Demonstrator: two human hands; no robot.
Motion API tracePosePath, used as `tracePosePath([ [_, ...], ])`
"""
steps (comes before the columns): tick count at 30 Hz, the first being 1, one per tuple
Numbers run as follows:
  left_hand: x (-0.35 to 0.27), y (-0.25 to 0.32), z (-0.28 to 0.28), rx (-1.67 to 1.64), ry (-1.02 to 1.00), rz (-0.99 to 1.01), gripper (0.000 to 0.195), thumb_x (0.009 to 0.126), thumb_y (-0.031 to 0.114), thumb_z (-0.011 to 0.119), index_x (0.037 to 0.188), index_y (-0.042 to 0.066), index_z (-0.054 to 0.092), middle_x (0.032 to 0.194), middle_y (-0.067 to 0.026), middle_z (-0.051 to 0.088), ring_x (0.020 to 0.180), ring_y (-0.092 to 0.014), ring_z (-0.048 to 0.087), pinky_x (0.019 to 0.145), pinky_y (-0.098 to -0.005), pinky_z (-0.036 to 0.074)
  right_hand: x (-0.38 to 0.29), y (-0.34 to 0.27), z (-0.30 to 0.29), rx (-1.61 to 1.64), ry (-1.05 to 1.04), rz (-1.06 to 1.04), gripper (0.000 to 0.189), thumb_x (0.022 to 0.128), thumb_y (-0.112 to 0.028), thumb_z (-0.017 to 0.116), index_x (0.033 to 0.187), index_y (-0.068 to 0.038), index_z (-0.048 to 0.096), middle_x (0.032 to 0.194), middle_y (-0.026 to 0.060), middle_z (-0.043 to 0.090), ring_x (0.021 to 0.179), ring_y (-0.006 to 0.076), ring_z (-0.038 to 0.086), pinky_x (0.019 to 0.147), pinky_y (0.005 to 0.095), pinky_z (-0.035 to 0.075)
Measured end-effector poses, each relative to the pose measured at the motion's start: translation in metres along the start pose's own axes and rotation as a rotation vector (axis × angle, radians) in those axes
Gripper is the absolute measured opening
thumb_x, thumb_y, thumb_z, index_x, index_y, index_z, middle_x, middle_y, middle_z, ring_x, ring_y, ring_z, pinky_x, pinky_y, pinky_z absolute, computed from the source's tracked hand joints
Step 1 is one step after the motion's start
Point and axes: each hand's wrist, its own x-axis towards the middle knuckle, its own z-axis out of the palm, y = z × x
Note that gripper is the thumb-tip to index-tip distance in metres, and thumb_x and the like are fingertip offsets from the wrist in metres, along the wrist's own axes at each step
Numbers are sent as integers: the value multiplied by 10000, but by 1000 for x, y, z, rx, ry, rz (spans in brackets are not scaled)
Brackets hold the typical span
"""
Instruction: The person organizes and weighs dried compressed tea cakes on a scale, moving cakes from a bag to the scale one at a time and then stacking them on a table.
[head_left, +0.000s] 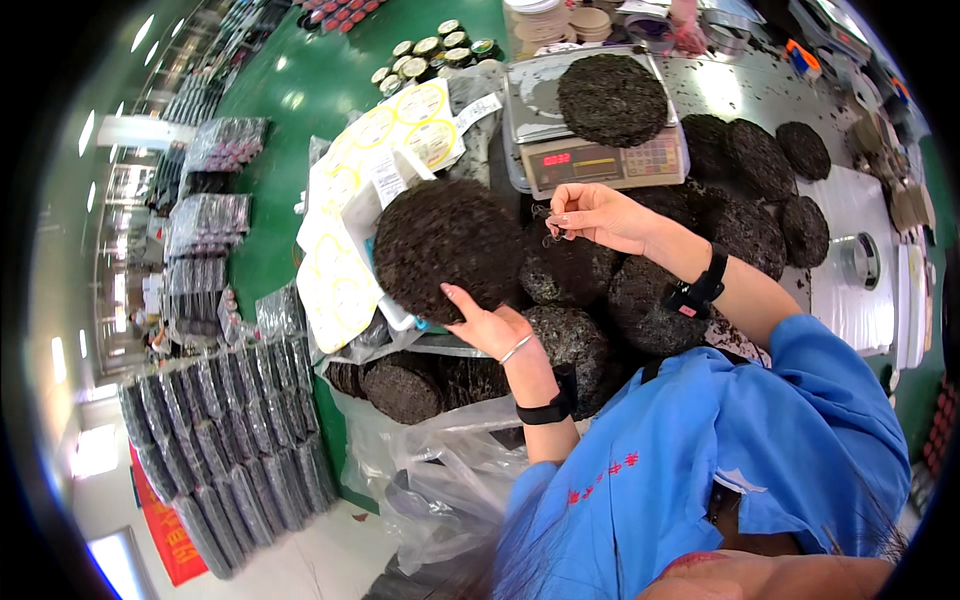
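My left hand (491, 328) grips the lower edge of a round, dark cake of what looks like dried seaweed (450, 247), its thumb on the upper face and its other fingers mostly hidden. The cake is held up in front of a pile of similar cakes (570, 266). Thin dark shreds (553, 236) are pinched between the thumb and fingers of my right hand (604, 217), just right of the held cake. Beyond that hand, another cake (613, 100) lies on the digital scale (574, 169), whose display shows red digits.
Sheets of round yellow-edged stickers (337, 289) lie left of the held cake. Lidded jars (427, 49) stand beyond them. A clear plastic bag (442, 450) hangs below. Stacked plastic-wrapped packs (225, 450) stand at left. A tape roll (857, 261) sits at right, near more loose cakes (802, 150).
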Motion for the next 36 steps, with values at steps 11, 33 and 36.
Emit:
tracePosePath([
  [11, 36, 75, -38, 273, 395, 564, 776, 907, 296, 746, 1474, -38, 335, 1467, -209, 431, 1252, -315, 526, 1047, -441, 484, 195, 13, 71, -815, 41, -380, 112, 889, -127, 709, 927, -22, 708, 829, 69, 711, 738, 158, 664, 675, 308, 516],
  [33, 32, -31, 20, 42, -279, -334, 670, 901, 308, 751, 1418, -11, 468, 1434, -146, 509, 1263, -317, 522, 1067, -487, 451, -1, -23, -100, -2040, 747, -350, 893, 799, -223, 776, 1524, -39, 289, 1427, 195, 369, 1394, 376, 310, 1182, 498, 241],
  [36, 24, -56, 57, 9, -339, -411, 658, 914, 299, 738, 1422, -13, 459, 1446, -145, 501, 1278, -309, 513, 1079, -470, 441, -29, -27, -158, -2237, 696, -342, 736, 800, -46, 635, 1489, -62, 378, 1295, 136, 429, 1331, 345, 375, 1158, 483, 288],
])
